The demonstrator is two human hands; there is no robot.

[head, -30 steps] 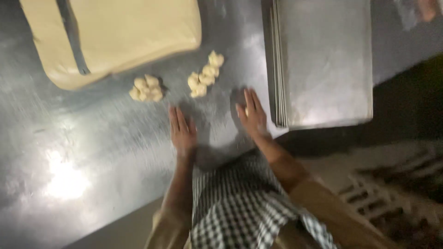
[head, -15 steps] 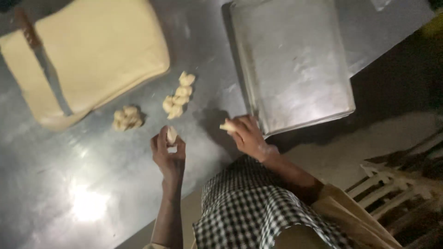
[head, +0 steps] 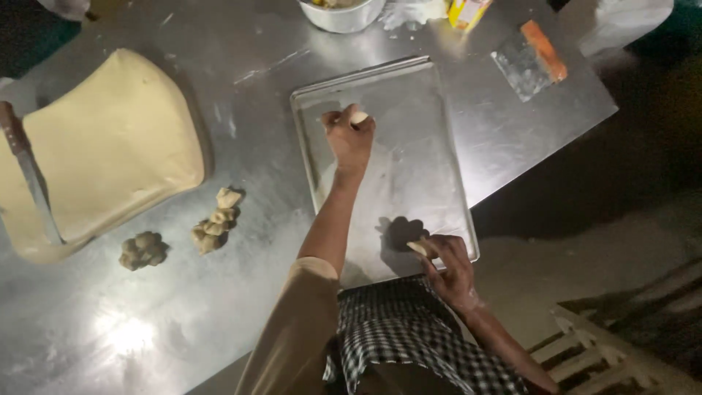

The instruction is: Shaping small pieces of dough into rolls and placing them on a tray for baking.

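My left hand [head: 349,137] reaches far over a metal baking tray [head: 431,110] and holds a small dough piece [head: 358,116] near the tray's far left part. My right hand [head: 450,265] holds another small dough piece [head: 419,248] over the tray's near edge. Two heaps of small dough pieces lie on the steel table to the left of the tray, one [head: 214,220] nearer it, the other [head: 142,249] further left.
A big slab of pale dough [head: 110,146] lies at the left with a knife [head: 29,175] across it. A metal bowl [head: 340,14] and an orange-handled scraper [head: 530,58] sit at the table's far side. A wooden frame [head: 621,344] stands below right.
Both hands picked up dough pieces from the table. The left hand has reached out over the tray's far part, and the right hand now hovers at the tray's near edge.
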